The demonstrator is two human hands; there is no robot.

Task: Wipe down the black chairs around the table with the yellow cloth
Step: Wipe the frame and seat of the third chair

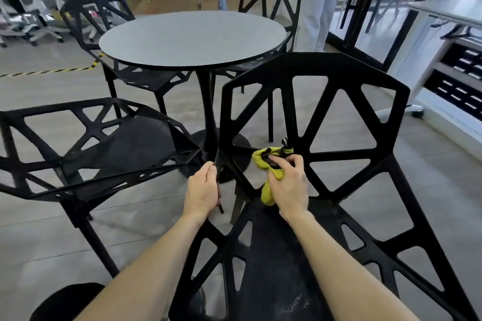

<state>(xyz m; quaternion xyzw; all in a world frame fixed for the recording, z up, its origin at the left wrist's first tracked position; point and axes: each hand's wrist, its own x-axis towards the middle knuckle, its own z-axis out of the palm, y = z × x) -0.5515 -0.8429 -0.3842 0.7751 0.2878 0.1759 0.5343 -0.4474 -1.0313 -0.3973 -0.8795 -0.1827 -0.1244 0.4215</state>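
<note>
A black open-frame chair stands right in front of me, its back toward the round grey table. My right hand grips the yellow cloth and presses it against a strut low on the chair's back, near the seat. My left hand grips the left edge of that back. Another black chair stands to the left. Two more black chairs, one at the far left and one at the far side, ring the table.
A person in light trousers stands beyond the table on the right. A white cabinet on castors stands at the right. Yellow-black tape runs across the grey floor at left. Office chairs stand at the far left.
</note>
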